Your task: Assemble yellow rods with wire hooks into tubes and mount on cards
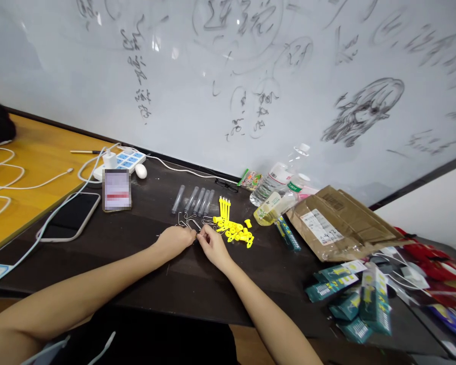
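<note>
My left hand [177, 240] and my right hand [212, 244] meet on the dark table [144, 263], fingertips pinched together over a small metal wire clip [196, 236]. More bent wire clips [186, 220] lie just beyond my fingers. A pile of small yellow plastic pieces [236, 231] sits to the right of my right hand, with a strip of yellow pins [224, 207] behind it. Several clear plastic tubes [194, 200] lie side by side further back.
A phone [71, 217], a card [116, 189], a white power strip [122, 162] and white cables [7, 182] are at left. Plastic bottles [277, 183], a brown parcel [338, 223] and green packets [349, 299] crowd the right. A whiteboard [228, 76] stands behind.
</note>
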The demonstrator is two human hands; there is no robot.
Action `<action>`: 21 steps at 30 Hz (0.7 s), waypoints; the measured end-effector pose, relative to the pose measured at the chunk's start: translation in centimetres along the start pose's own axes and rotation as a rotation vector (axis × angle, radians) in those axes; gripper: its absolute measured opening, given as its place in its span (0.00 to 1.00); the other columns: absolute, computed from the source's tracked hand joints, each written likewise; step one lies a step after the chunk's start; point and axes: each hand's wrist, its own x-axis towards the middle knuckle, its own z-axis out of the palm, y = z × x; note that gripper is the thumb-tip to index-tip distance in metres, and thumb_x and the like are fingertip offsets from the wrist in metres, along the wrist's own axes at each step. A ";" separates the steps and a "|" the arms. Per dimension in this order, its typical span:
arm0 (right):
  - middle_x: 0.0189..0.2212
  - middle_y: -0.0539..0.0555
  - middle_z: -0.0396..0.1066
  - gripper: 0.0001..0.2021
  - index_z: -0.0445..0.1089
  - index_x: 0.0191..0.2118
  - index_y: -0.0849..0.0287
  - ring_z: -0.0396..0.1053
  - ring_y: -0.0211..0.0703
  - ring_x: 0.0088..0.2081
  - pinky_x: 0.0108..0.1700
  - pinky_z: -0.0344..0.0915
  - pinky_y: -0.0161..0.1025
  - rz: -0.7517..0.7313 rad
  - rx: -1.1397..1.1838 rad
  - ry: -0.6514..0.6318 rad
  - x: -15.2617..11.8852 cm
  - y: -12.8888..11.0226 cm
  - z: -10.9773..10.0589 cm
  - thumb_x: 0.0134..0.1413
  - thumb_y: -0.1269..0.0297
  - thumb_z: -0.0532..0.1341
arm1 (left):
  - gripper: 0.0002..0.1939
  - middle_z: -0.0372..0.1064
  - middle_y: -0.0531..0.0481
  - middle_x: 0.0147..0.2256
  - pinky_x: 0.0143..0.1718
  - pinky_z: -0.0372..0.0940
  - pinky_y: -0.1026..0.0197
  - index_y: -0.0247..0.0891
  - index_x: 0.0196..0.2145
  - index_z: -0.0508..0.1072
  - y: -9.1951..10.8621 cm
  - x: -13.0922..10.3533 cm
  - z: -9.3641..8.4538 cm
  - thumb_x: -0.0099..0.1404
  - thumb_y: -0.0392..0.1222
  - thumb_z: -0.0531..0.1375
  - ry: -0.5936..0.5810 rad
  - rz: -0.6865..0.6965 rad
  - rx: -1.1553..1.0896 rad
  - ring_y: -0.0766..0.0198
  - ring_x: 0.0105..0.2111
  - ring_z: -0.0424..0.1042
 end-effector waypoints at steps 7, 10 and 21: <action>0.20 0.45 0.56 0.07 0.56 0.26 0.56 0.55 0.36 0.23 0.27 0.53 0.33 0.005 0.031 -0.015 0.0 0.0 0.1 0.54 0.67 0.52 | 0.10 0.71 0.39 0.27 0.27 0.66 0.59 0.28 0.33 0.71 0.1 0.0 -0.5 0.64 0.30 0.50 -0.028 0.016 0.002 0.55 0.27 0.74; 0.21 0.45 0.56 0.07 0.56 0.26 0.56 0.56 0.36 0.23 0.28 0.54 0.33 0.016 0.032 -0.011 0.1 0.0 0.0 0.53 0.67 0.53 | 0.09 0.71 0.40 0.27 0.26 0.66 0.60 0.28 0.33 0.71 0.3 0.1 -0.6 0.63 0.29 0.51 -0.038 0.021 0.019 0.56 0.27 0.74; 0.24 0.46 0.60 0.05 0.63 0.30 0.57 0.59 0.35 0.26 0.29 0.55 0.32 -0.057 -0.021 -0.261 0.3 -0.6 -3.0 0.56 0.68 0.54 | 0.14 0.71 0.42 0.27 0.27 0.64 0.61 0.31 0.31 0.71 0.6 0.1 0.3 0.68 0.40 0.50 0.041 -0.001 -0.040 0.58 0.26 0.73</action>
